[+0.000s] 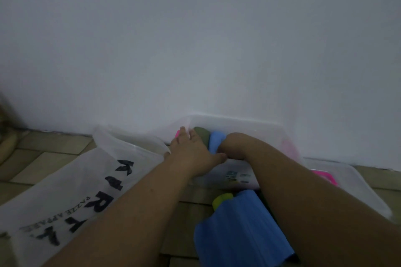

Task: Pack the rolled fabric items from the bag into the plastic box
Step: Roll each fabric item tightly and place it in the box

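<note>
Both hands are inside the plastic box (pixel 238 124), which sits hard against the wall (pixel 195 50). The left hand (pixel 193 149) lies flat with fingers straight and slightly spread over an olive roll (pixel 200 134) at the box's left end, while the right hand (pixel 227 142) bends down behind a blue roll (pixel 217 142) just beside it (its fingers are hidden, so I cannot tell their grip). The step looks like seating these rolls: press them snug toward the left wall and keep them from unrolling. Open room seems to lie to the right, before a pink shape (pixel 288 147) visible through the box side. The bag (pixel 86 184) lies left of the box; loose blue fabric (pixel 243 230) and a yellow-green roll (pixel 222 200) wait on the floor nearer the person.
</note>
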